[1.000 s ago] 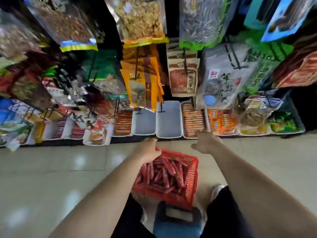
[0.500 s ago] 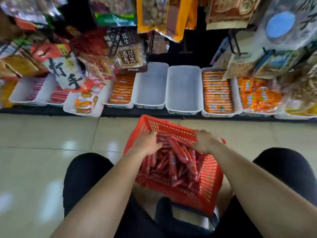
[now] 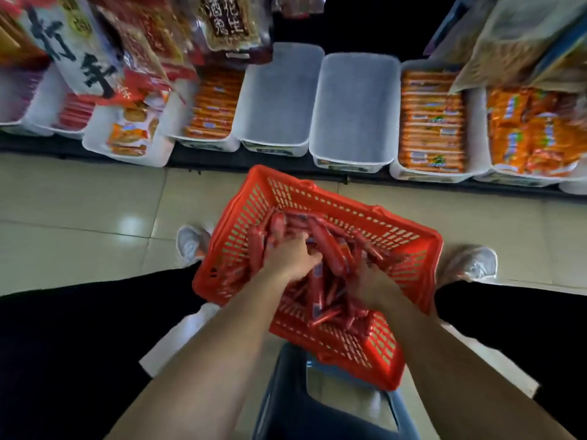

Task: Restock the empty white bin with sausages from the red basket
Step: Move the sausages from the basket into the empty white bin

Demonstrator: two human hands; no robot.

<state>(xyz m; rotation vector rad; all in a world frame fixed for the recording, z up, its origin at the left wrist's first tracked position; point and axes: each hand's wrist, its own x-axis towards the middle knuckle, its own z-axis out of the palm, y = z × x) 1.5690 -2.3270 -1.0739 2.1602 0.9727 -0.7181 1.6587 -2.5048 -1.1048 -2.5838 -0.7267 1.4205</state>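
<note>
red basket [image 3: 409, 246] between knees, facing two empty white bins [image 3: 355, 112] — short carry | left hand [image 3: 293, 258], right hand [image 3: 370, 282] in sausages [image 3: 327, 246], grip unclear

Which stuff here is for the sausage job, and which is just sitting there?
For the job:
sausages
red basket
empty white bins
left hand
right hand

Just sitting there:
orange packet bins
hanging snack bags
blue stool
</note>
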